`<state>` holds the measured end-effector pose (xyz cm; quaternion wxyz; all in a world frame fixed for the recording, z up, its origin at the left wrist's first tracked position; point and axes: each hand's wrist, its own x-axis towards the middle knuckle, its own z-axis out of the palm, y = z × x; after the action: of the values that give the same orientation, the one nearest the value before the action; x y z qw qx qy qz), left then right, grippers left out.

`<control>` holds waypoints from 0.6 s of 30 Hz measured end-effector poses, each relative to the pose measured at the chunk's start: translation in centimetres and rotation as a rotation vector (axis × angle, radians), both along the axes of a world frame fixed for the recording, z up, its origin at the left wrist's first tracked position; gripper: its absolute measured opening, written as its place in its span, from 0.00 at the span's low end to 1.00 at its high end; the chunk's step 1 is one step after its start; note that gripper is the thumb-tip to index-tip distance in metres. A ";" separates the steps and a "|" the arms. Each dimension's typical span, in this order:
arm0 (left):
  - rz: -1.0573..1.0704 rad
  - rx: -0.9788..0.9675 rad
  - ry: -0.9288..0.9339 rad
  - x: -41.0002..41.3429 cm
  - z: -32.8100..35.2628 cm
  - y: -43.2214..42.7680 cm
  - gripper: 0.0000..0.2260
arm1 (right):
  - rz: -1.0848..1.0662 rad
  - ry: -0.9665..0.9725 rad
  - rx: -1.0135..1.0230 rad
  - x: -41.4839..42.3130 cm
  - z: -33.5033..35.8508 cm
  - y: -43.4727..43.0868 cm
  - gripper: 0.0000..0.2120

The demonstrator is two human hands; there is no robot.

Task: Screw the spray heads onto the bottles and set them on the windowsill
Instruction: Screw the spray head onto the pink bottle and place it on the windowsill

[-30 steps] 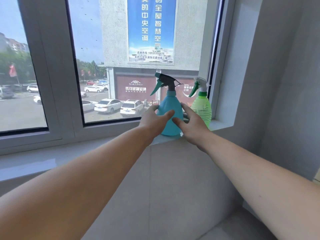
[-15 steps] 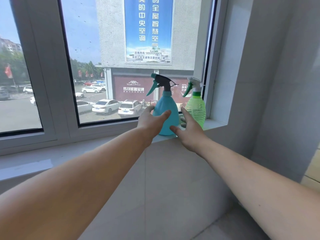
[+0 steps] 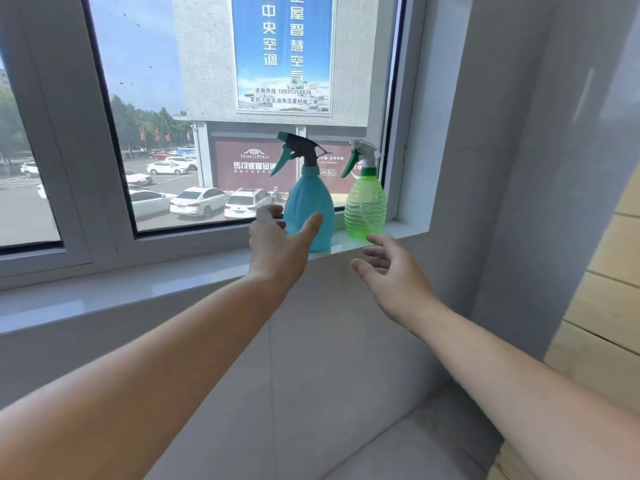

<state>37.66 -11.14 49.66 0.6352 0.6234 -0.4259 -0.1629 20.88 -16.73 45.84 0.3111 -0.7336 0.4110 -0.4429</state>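
Note:
A blue spray bottle (image 3: 309, 206) with a teal and black spray head stands upright on the white windowsill (image 3: 138, 289). To its right, a translucent green spray bottle (image 3: 365, 206) with a white and green head stands in the sill's right corner. My left hand (image 3: 277, 247) is open around the blue bottle's lower left side, its thumb lying across the bottle's front; whether it touches is unclear. My right hand (image 3: 391, 275) is open, fingers spread, below the sill edge and apart from both bottles.
The window glass and grey frame (image 3: 86, 168) rise just behind the bottles. A grey wall (image 3: 519, 168) closes the sill on the right, with wooden planks (image 3: 606, 323) farther right. A tiled wall (image 3: 311, 375) drops below the sill.
My right hand has let go of the blue bottle and drawn back down and to the right. My left hand has loosened its grip on the blue bottle, which stands as before.

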 end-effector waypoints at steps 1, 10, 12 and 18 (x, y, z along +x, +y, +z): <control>-0.056 -0.035 0.026 -0.9 -1.0 1.2 0.24 | -0.022 0.003 0.015 -1.0 -1.0 0.5 0.19; -0.551 0.599 0.181 -8.3 -17.8 4.5 0.12 | -0.145 0.200 0.461 -9.7 -15.8 3.1 0.09; -0.614 0.804 0.132 -9.8 -22.2 4.7 0.19 | -0.162 0.234 0.603 -12.0 -19.9 3.8 0.10; -0.682 1.110 -0.095 -13.9 -33.6 4.3 0.34 | -0.215 0.281 0.857 -16.9 -30.7 4.5 0.09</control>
<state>23.77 -6.87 16.10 0.1119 0.6953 -0.4799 -0.5232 3.95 -12.22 15.17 0.4799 -0.5449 0.6689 -0.1589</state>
